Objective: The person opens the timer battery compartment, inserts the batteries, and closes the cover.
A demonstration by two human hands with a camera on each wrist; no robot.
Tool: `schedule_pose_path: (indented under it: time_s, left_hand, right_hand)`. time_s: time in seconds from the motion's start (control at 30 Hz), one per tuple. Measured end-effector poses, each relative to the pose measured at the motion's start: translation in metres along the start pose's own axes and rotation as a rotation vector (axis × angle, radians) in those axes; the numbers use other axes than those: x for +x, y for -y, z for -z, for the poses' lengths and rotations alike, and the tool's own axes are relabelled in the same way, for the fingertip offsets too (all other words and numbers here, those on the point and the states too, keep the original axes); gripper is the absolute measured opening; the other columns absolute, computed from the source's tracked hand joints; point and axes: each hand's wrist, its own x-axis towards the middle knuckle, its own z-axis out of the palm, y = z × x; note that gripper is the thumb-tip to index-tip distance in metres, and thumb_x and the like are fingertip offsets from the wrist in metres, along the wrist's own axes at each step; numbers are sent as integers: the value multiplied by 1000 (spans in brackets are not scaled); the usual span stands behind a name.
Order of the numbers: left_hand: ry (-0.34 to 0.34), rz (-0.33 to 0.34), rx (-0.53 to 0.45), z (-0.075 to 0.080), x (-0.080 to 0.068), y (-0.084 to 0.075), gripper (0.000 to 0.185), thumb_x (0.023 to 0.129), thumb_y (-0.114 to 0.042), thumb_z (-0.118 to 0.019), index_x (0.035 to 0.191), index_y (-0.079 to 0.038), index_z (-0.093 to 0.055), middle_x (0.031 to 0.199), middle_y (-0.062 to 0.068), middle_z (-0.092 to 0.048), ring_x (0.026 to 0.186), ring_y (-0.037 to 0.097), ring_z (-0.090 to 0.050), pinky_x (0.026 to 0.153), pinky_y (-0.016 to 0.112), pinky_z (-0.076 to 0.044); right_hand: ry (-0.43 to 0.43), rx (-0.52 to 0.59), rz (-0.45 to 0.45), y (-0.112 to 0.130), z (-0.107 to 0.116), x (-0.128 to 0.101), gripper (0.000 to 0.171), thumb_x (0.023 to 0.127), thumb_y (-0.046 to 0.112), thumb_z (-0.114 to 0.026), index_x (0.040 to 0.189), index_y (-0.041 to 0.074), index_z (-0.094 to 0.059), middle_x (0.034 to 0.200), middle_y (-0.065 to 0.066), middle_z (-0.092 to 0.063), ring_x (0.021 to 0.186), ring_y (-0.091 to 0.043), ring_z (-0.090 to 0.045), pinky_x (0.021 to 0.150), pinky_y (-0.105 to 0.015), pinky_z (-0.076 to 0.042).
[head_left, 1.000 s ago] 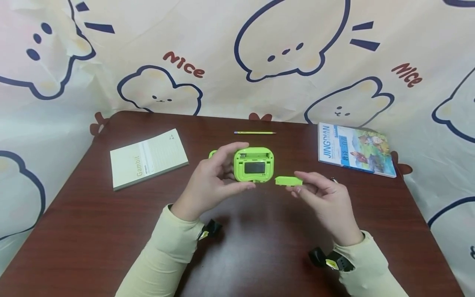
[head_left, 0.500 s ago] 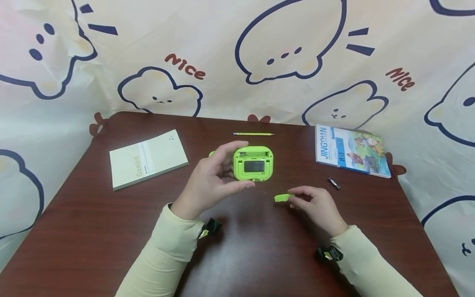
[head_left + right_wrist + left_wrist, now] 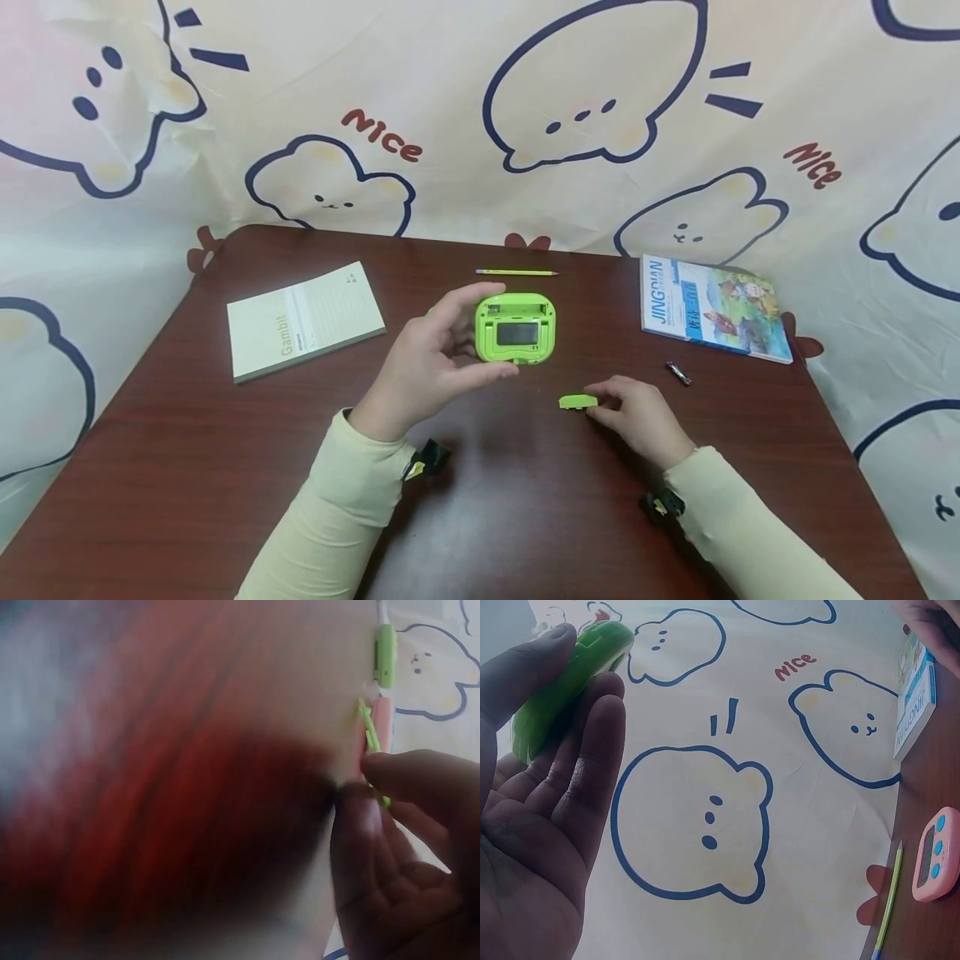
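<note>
My left hand grips a small lime-green timer between thumb and fingers, its back toward me. The battery compartment along its top stands uncovered, with a dark rectangle below. In the left wrist view the same green timer appears edge-on in the hand. Lower and to the right, my right hand pinches one end of the lime-green battery cover close over the table. The right wrist view shows the cover between thumb and finger. A small battery lies beyond that hand.
A pencil lies at the table's back. A cream notebook is at left, a blue picture book at right. The left wrist view shows a pink timer with blue buttons, hidden behind my left hand in the head view.
My right hand has moved down toward the table with the battery cover, away from the timer. The battery it partly hid now shows whole. My left hand holds the timer almost still.
</note>
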Motion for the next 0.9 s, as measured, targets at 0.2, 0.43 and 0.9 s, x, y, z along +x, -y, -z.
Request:
schedule_pose_path:
  time_s: [0.2,0.43,0.9]
  left_hand:
    - [9,13,5,1,0,0,82,75,4,-85,145,-9,-45,119,9,-71,94,14,-73,72,30,-62]
    - [16,32,11,1,0,1,82,75,3,-85,145,-11,-46,121,8,-70,95,13,-72,74,29,-62]
    - [12,38,10,2,0,0,83,75,5,-85,146,-13,-46,121,7,-70,96,13,-72,74,29,-62]
  right_hand:
    - [62,-46,15,1,0,4,21,88,11,-77,109,10,-76,94,4,-62,77,-13,-54,65,-28,-50]
    - [70,-19,-9,-2,0,4,22,87,11,-77,109,9,-75,92,3,-62,77,-14,-54,65,-27,-49]
    - [19,-3,-46,-11,9,0,23,89,17,-77,111,11,-75,96,3,-63,79,-15,-53,66,-28,-48]
